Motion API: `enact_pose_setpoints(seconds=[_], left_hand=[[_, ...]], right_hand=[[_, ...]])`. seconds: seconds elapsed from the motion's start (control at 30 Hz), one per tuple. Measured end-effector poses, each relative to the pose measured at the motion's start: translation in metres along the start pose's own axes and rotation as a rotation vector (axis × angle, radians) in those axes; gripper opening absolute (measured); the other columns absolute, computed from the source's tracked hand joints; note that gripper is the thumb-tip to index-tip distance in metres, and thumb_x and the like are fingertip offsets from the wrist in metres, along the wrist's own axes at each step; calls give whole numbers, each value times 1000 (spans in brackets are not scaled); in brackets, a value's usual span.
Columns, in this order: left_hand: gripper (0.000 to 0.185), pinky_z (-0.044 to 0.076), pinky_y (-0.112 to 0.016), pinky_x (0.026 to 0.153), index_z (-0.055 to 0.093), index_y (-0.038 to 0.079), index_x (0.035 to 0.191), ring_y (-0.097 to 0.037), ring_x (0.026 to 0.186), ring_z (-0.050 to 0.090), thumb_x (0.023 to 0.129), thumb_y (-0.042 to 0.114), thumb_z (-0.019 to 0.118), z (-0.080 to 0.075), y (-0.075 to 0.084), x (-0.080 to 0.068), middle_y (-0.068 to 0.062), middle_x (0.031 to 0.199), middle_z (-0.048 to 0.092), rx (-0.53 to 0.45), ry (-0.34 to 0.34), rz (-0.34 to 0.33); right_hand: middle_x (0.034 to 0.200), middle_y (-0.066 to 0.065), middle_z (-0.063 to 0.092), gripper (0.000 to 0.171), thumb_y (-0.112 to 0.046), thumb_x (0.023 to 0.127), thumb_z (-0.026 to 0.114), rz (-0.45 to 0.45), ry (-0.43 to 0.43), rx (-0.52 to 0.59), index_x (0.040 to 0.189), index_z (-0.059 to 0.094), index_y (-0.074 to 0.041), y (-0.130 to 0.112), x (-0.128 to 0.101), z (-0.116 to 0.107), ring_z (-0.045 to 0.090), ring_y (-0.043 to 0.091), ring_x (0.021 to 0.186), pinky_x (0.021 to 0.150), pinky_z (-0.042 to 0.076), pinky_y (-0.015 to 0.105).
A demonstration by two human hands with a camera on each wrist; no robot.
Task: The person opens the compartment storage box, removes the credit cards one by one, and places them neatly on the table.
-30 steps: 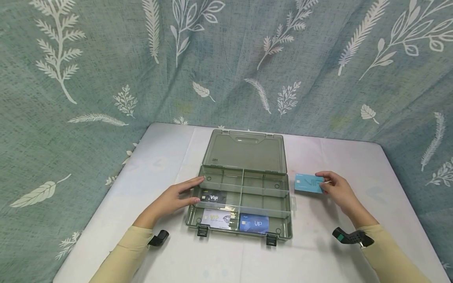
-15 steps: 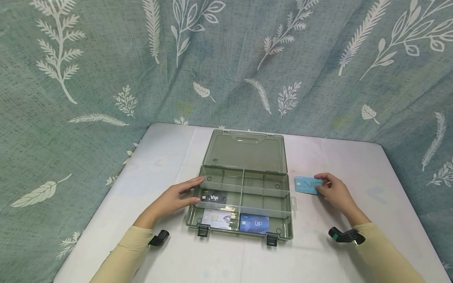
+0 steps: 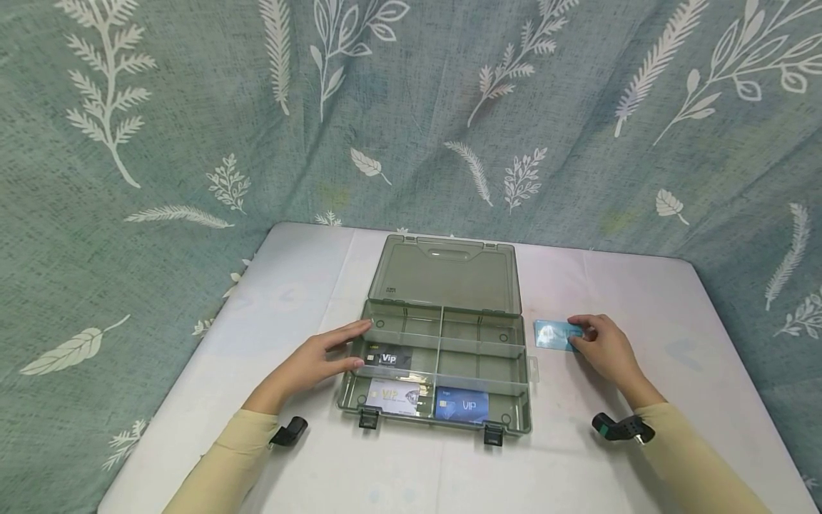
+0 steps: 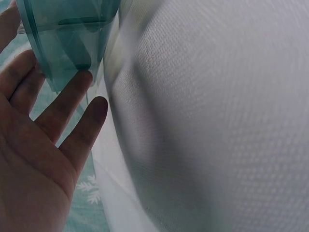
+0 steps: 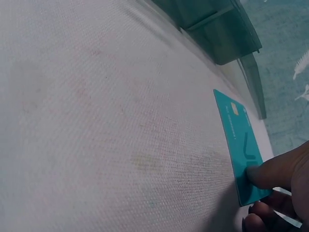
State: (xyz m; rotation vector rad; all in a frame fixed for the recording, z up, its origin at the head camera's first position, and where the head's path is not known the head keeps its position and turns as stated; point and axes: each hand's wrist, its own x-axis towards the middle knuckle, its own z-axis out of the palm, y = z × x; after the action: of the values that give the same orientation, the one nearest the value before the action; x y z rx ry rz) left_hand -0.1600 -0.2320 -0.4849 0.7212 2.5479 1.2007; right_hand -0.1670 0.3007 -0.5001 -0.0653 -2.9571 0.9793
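A light-blue VIP card (image 3: 554, 335) is pinched at its right end by my right hand (image 3: 606, 348), just right of the box; the right wrist view shows the thumb on the printed face of the card (image 5: 238, 140). My left hand (image 3: 315, 364) rests its straight fingers against the left wall of the grey-green divided box (image 3: 484, 368); in the left wrist view the fingers of the left hand (image 4: 43, 130) touch the box wall (image 4: 72, 43). Inside lie a black card (image 3: 388, 357) in the middle-left compartment, a white card (image 3: 393, 396) front left and a blue card (image 3: 461, 405) front right.
The box's lid (image 3: 446, 275) lies folded back behind it. Two black latches, one at the left (image 3: 368, 419), stick out at the front edge. A white cloth covers the table (image 3: 398, 475), and a leaf-patterned curtain (image 3: 411, 164) stands behind.
My right hand has shifted slightly left, and more of the card's right end is covered by the fingers. The card has tilted and now catches a glare. My left hand has stayed put.
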Motion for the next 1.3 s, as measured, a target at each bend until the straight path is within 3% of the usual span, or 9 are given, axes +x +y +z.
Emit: enact_pose_setpoints(seconds=[0.93,1.3], left_hand=[[71,41,-40,115,45,18,156,-25,148,36,94,37,74,1,-1,-1,-1,164,35,-19,2,1],[71,41,-40,115,45,18,155,-26,147,37,93,37,74,0,-1,0,-3,163,36,-2,8,11]], right_hand=[[110,20,56,32,-11,96,68,30,42,-9,125,66,3,-2,-4,4,51,29,89,69,41,33],[113,23,58,34,-12,98,63,26,19,32,128,63,5,-9,-10,-5,59,36,99,72,53,38]])
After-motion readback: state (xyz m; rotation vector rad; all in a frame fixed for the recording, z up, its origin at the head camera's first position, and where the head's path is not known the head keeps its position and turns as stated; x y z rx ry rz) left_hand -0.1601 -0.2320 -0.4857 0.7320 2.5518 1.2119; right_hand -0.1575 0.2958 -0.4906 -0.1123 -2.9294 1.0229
